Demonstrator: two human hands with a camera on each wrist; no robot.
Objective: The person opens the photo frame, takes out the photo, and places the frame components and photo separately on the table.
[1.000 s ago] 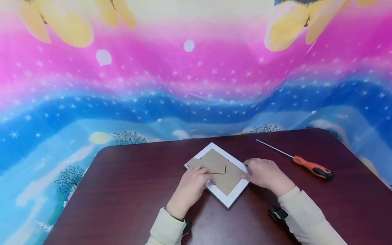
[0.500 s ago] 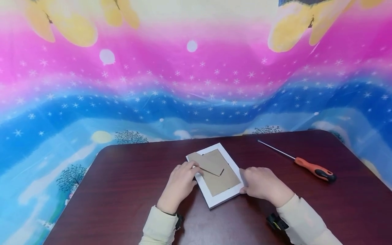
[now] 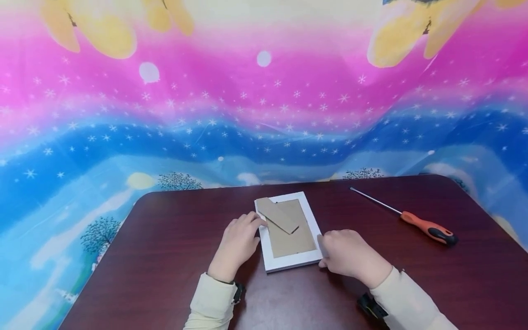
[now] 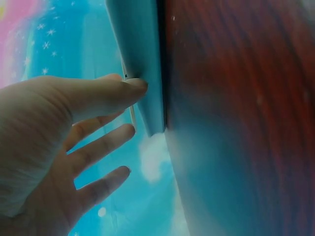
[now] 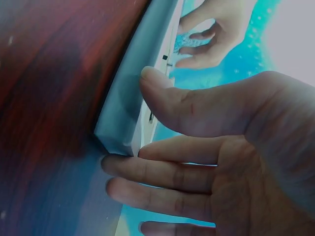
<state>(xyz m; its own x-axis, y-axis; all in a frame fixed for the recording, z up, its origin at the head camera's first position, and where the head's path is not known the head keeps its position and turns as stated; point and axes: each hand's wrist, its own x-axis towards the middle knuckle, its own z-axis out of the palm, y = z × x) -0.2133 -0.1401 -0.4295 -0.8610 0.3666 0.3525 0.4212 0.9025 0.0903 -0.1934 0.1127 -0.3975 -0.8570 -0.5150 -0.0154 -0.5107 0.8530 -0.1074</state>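
Observation:
A white picture frame (image 3: 288, 262) lies back side up on the table, its brown backing board (image 3: 286, 245) showing. Across the board slants a brown cardboard stand (image 3: 277, 215), reaching over the frame's upper left corner. My left hand (image 3: 237, 243) holds the left edge, thumb (image 4: 130, 90) against the side and index finger over the rim; the other fingers are spread. At the lower right corner my right hand (image 3: 350, 254) grips the frame. In the right wrist view, its thumb (image 5: 162, 91) lies on the edge and its fingers reach around the corner.
A screwdriver (image 3: 425, 227) with an orange and black handle lies at the right of the dark wooden table (image 3: 165, 256), its tip toward the back. Behind the table hangs a colourful printed cloth (image 3: 231, 101).
The frame has turned clockwise on the table, from a diamond position to nearly upright. My left hand has shifted left off the cardboard stand to the edge; my right hand has moved nearer me.

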